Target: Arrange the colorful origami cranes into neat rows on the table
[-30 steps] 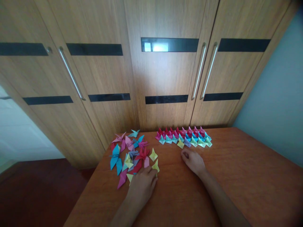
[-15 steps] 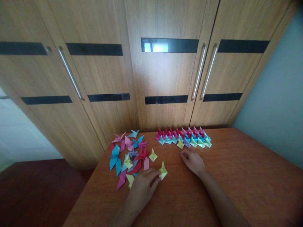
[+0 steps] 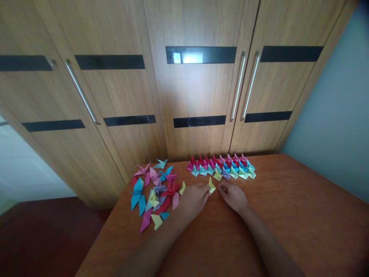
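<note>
Between the thumb and fingers of my left hand (image 3: 194, 201) is a yellow paper crane (image 3: 211, 186), its tip pointing up. Beside it on the right, my right hand (image 3: 234, 197) rests on the table with curled fingers; whether anything is inside them is hidden. Rows of folded cranes (image 3: 221, 165) in red, pink, blue and pale colours stand at the table's back, just beyond both hands. A yellow crane (image 3: 217, 175) sits in their front row. Another yellow crane (image 3: 182, 187) lies partly behind my left hand. Loose cranes (image 3: 172, 189) of many colours are heaped at the left.
The brown wooden table (image 3: 288, 200) backs onto a wooden wardrobe (image 3: 193, 92) with metal handles. A pale wall (image 3: 331, 127) rises at the right. Dark floor (image 3: 57, 231) shows past the table's left edge.
My left hand has moved right and away from me, carrying the yellow crane close to my right hand. My right hand has stayed in place, and the camera view has shifted slightly.
</note>
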A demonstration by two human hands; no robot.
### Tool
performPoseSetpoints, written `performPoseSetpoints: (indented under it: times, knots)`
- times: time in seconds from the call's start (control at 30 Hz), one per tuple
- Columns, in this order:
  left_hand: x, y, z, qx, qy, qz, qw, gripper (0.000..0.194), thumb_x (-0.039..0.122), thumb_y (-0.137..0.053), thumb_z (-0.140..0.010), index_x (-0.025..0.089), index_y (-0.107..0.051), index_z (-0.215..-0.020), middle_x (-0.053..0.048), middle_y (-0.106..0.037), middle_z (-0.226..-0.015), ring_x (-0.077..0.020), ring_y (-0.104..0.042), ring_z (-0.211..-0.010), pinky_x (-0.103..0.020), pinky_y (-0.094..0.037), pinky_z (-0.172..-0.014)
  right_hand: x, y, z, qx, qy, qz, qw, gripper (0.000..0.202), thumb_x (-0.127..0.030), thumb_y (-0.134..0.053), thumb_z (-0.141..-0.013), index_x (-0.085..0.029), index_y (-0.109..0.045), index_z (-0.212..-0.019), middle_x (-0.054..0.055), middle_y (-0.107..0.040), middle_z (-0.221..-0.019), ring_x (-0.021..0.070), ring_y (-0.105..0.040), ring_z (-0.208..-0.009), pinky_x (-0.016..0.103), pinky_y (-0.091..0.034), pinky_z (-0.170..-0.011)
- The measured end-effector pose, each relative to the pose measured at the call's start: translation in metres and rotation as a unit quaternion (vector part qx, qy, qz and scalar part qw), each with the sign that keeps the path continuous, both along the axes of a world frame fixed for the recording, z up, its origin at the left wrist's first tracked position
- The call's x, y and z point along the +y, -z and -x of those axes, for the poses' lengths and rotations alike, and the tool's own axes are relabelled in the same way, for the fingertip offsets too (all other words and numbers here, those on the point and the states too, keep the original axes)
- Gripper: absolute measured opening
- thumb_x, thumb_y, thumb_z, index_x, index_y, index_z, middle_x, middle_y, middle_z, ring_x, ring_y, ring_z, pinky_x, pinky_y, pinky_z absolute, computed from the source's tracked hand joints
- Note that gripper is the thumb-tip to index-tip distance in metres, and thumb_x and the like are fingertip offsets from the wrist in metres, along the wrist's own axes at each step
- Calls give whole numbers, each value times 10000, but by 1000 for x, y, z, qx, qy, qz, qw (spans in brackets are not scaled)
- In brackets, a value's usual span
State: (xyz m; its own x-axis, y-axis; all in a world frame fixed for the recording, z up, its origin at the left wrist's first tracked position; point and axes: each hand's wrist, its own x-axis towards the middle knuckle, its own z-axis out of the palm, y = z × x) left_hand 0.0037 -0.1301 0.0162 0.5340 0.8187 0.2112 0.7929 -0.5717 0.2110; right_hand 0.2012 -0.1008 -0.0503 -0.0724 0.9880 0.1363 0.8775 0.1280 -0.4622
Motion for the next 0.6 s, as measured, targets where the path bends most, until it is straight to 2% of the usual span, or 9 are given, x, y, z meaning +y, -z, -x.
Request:
performPoseSetpoints:
  times: [0.1,0.23,0.37,0.6]
  knots:
    - [19,5,-19,50,-22,-5,999,235,224,-398,-913,194,-630,-935,-65,-657,-966,-187,-627,-872,-281,-483,-755,0,-2,0,-5,2,1,1000,170,-306,-446,-862,-236,-594,-818,-6,-634,-741,132,-557,-687,224,-270,-564]
    - [36,15,-35,65,-37,-7,997,259,215,-373,-918,180,-627,-955,-95,-651,-963,-220,-617,-908,-326,-488,-771,0,-2,0,-10,5,1,1000,171,-305,-442,-865,-239,-594,-819,-5,-638,-757,134,-556,-694,225,-262,-558]
    - [46,20,-42,80,-47,-4,996,274,209,-362,-923,179,-627,-983,-105,-652,-963,-222,-616,-917,-333,-489,-779,2,0,-1,-10,3,0,1000,160,-299,-444,-862,-240,-587,-819,-9,-639,-758,132,-555,-696,223,-263,-563]
    - [54,22,-45,96,-67,-3,993,291,210,-344,-931,176,-628,-983,-113,-650,-973,-228,-628,-899,-333,-497,-763,1,-1,-2,-9,-1,6,1000,147,-291,-449,-855,-231,-577,-814,-9,-638,-766,128,-553,-694,223,-256,-554]
